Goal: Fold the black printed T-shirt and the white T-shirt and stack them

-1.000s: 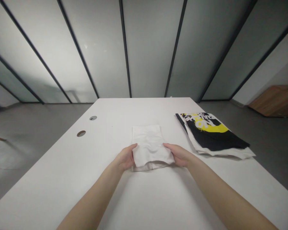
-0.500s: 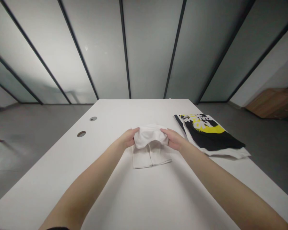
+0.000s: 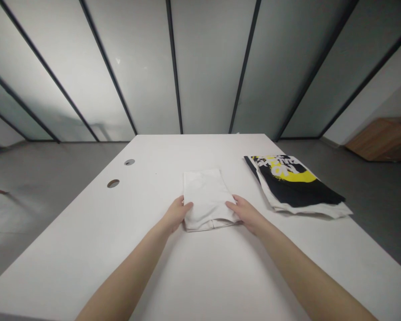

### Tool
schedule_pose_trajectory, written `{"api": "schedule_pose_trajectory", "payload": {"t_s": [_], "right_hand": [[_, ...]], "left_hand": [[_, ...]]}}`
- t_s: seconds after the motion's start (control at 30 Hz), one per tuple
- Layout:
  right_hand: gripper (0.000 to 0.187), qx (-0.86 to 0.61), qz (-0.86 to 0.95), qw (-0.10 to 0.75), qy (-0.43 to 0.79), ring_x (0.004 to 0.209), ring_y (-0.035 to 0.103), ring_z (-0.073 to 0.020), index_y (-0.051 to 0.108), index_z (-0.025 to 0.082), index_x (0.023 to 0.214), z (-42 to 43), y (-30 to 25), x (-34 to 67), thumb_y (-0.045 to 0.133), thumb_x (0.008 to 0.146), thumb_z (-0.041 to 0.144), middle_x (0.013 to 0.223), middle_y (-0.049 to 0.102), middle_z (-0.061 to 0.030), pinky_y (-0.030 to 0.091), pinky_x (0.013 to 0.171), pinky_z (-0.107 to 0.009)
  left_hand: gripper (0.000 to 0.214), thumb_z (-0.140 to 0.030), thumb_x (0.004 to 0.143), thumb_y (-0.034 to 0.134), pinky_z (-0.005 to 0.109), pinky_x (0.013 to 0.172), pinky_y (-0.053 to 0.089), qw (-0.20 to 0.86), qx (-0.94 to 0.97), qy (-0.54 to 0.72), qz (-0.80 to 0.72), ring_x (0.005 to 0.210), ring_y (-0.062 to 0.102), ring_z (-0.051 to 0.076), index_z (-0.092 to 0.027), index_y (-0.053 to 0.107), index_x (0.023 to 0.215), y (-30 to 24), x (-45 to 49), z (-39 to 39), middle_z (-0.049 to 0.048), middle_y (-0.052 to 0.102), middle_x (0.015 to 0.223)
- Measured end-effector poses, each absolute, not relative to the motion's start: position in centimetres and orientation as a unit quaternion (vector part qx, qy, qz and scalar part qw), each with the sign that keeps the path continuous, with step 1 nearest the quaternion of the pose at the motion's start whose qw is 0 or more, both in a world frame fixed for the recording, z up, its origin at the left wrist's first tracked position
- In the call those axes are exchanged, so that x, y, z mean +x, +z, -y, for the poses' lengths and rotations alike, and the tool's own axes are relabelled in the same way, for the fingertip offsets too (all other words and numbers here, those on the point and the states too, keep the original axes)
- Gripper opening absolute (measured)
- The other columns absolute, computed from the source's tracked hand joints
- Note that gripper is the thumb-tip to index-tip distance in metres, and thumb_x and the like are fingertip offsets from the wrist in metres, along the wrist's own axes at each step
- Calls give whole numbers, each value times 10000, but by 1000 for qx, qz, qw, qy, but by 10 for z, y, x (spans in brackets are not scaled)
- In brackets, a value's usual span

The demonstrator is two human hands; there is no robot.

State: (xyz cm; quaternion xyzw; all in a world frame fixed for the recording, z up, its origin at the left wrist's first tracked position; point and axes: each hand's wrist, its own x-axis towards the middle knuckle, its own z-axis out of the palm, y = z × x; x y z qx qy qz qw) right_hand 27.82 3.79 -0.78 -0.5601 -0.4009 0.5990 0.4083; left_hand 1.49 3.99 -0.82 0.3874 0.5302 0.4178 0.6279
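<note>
A white folded cloth point(image 3: 205, 198) lies flat on the white table point(image 3: 200, 267) in front of me. My left hand point(image 3: 176, 215) is at its near left corner, thumb on top of the fabric and fingers curled at the edge. My right hand point(image 3: 246, 214) holds the near right corner the same way, thumb lying on the cloth. Both hands pinch the near edge, which stays low on the table.
A folded black, white and yellow printed garment point(image 3: 296, 185) lies to the right on the table. Two round cable holes point(image 3: 113, 183) sit at the left. Frosted glass panels stand behind the table, and a wooden cabinet point(image 3: 381, 145) is at far right.
Half a second ago both hands held the cloth's upper layer raised toward the far end. That layer now lies flat, and my hands have come back to the near corners.
</note>
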Motion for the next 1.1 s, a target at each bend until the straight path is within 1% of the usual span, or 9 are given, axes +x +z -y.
{"api": "schedule_pose_trajectory", "payload": {"t_s": [0.07, 0.17, 0.3, 0.4, 0.5, 0.67, 0.87, 0.97, 1.1], "right_hand": [[273, -572, 419, 418, 568, 890, 750, -203, 678, 204, 1132, -36, -6, 278, 750, 871, 169, 1056, 810, -72, 592, 731, -259], [395, -598, 426, 411, 540, 794, 736, -182, 605, 208, 1293, -31, -3, 279, 704, 911, 200, 991, 798, -51, 564, 640, -238], [617, -607, 448, 389, 528, 632, 677, -161, 481, 213, 1459, -24, 0, 284, 725, 896, 273, 872, 758, -9, 501, 518, -227], [682, -610, 486, 361, 512, 534, 606, -142, 474, 248, 1489, -21, 2, 290, 746, 867, 317, 777, 694, 41, 453, 465, -220], [597, -631, 540, 318, 457, 452, 507, -119, 563, 269, 1431, -21, 2, 297, 731, 865, 354, 689, 600, 81, 387, 448, -226], [467, -634, 652, 266, 319, 642, 600, -182, 671, 204, 1328, -21, 1, 302, 692, 885, 348, 680, 614, 44, 418, 636, -279], [612, -609, 639, 217, 417, 514, 562, -158, 561, 228, 1486, -14, 4, 302, 703, 913, 386, 618, 618, 68, 369, 578, -267], [678, -611, 641, 189, 424, 469, 529, -147, 540, 244, 1516, -12, 7, 305, 745, 891, 404, 617, 643, 63, 330, 547, -266], [803, -615, 678, 156, 372, 572, 584, -185, 559, 235, 1519, -12, 12, 311, 843, 794, 429, 689, 696, 25, 350, 597, -277]], "left_hand": [[406, -202, 828, 817, 420, 1033, 563, 599, 401, 429, -545, 1171, 717, 300, -164, 653, 1198, -8, 14, -36, 188, 743, 1279], [695, -239, 795, 871, 401, 976, 577, 585, 402, 432, -557, 1117, 721, 277, -189, 519, 1392, -5, 12, -27, 163, 740, 1240], [940, -281, 806, 861, 334, 788, 590, 574, 444, 391, -566, 846, 713, 218, -231, 326, 1578, 1, 10, -16, 62, 738, 1009], [941, -301, 805, 843, 274, 659, 549, 547, 485, 372, -571, 672, 642, 174, -240, 334, 1593, 5, 9, -15, -6, 678, 836], [870, -332, 818, 813, 243, 603, 513, 498, 536, 345, -588, 590, 583, 144, -250, 386, 1572, 7, 7, -20, -52, 615, 741], [696, -381, 846, 783, 240, 562, 493, 492, 574, 303, -580, 511, 547, 126, -211, 509, 1464, 8, -6, -23, -66, 583, 655], [886, -429, 804, 823, 244, 508, 468, 582, 554, 215, -555, 445, 603, 163, -220, 394, 1551, 18, -17, -18, -49, 642, 605], [836, -430, 800, 803, 248, 503, 424, 538, 599, 159, -571, 405, 544, 145, -225, 454, 1532, 22, -24, -18, -58, 634, 590], [612, -374, 785, 782, 275, 624, 437, 398, 695, 143, -582, 603, 641, 191, -264, 634, 1368, 25, -39, -23, -15, 697, 722]]}}
